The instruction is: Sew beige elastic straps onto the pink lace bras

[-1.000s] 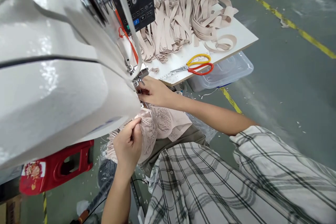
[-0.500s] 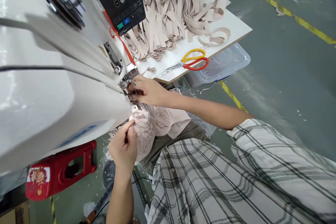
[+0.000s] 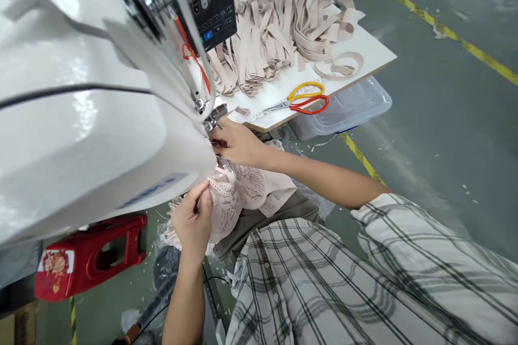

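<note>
A pale pink lace bra hangs over my lap, its upper cup edge running up beneath the head of a white sewing machine. With thumb and fingers pinched, my left hand grips the cup's dotted lace edge. My right hand is closed right by the needle area, beneath the metal fittings. Its fingertips are partly hidden by the machine, so what they hold cannot be made out. The bra's second cup lies below my right wrist.
Beige elastic straps are heaped on a white board, with yellow-and-red-handled scissors near its front edge. A control panel stands behind the machine. Below are a clear plastic bin and a red stool.
The view has shifted, so the machine head and board appear farther right. Both hands keep their places at the bra and needle area, with only slight finger movement.
</note>
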`<state>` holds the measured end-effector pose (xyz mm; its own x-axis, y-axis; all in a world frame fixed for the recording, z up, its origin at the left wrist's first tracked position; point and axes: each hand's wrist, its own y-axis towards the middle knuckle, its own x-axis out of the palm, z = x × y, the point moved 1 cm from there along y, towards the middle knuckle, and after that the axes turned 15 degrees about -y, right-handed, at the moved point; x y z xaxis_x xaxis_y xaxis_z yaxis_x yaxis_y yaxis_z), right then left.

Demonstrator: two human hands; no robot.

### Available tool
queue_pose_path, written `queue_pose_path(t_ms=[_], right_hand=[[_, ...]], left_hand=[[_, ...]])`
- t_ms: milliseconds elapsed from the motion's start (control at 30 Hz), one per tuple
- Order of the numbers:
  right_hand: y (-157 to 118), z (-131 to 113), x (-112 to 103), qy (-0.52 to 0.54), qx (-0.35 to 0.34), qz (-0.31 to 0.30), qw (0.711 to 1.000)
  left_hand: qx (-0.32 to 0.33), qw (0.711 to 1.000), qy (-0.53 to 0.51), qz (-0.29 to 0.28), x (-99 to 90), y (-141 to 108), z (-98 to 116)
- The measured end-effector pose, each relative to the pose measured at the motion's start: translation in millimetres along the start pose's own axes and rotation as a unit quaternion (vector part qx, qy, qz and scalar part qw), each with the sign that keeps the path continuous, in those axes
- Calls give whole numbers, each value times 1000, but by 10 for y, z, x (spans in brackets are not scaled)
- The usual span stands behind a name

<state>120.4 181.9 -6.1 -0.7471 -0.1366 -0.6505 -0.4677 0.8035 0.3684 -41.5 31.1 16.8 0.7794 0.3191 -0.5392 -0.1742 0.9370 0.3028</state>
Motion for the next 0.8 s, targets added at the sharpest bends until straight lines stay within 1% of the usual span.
queue_pose_path(t_ms=[233,500,800], right_hand=[[12,11,-62,-4,-7,4,1000],[39,-115,-194,9,22,-16,1000],[35,-86,-198,23,14,-23,999]], left_hand=[[-29,999,11,-16,26,51,26],[-21,999,19,-28,43,106,24],[-22,999,24,-27,57,115,41]])
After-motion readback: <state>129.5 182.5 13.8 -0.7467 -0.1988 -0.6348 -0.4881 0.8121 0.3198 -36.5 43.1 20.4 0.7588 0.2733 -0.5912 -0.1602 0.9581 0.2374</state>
